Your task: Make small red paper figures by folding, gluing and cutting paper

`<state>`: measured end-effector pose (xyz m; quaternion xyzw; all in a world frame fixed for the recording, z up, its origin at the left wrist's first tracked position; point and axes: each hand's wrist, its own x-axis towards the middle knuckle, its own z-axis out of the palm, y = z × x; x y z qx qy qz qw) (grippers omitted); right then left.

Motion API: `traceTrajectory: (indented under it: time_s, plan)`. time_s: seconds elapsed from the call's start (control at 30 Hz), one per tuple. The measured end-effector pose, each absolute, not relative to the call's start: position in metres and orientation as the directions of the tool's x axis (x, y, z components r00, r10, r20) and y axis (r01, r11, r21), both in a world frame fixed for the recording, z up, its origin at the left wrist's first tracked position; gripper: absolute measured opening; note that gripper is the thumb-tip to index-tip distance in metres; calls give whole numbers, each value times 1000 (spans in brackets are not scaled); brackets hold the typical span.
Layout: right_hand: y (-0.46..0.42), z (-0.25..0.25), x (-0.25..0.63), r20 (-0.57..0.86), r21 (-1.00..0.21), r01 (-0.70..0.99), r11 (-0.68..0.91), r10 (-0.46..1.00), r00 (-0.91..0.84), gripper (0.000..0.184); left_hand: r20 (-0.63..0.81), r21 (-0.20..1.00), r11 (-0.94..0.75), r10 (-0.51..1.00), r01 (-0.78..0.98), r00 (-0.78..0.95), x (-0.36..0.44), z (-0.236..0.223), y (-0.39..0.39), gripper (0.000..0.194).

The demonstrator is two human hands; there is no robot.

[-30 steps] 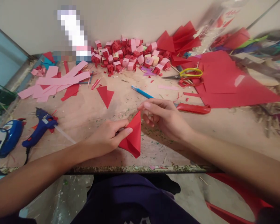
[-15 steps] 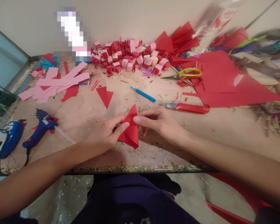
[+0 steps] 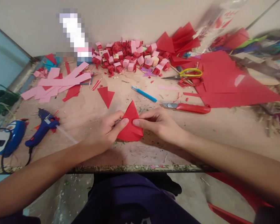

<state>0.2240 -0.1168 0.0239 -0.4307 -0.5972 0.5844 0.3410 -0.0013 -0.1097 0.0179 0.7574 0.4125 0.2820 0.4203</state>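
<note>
A folded piece of red paper (image 3: pixel 131 132), pointed at the top and wide at the bottom, is held just above the table near its front edge. My left hand (image 3: pixel 113 126) pinches its left side, thumb on the front face. On the right side, my right hand (image 3: pixel 154 123) grips it the same way, with the thumb pressed on the front. The fingers behind the paper are partly hidden. Beyond the hands lie a blue pen (image 3: pixel 144 94) and a red-handled utility knife (image 3: pixel 192 108) with its blade out. A smaller folded red paper piece (image 3: pixel 106 97) rests to the far left of them.
A blue glue gun (image 3: pixel 43 127) lies at left by pink paper strips (image 3: pixel 63 81). Small pink and red paper cubes (image 3: pixel 126 57) are heaped at the back. Yellow-handled scissors (image 3: pixel 190 73) lie beside large red sheets (image 3: pixel 219 81) at right.
My right hand has come down from the paper's tip to pinch its right side. The paper has turned upright, its tip now pointing away from me, and its front face shows more fully.
</note>
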Motion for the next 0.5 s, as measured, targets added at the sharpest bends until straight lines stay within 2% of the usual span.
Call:
traceTrajectory:
  time_s: [0.4,0.5]
  plan:
    - [-111,18,224,-129,-990,112,-89,895,-427,40,76,924,-217,911,315,405,-6,12,-103,39]
    - [-112,18,224,-166,-986,79,-146,882,-442,40,97,944,-203,924,260,369,-6,14,-100,38]
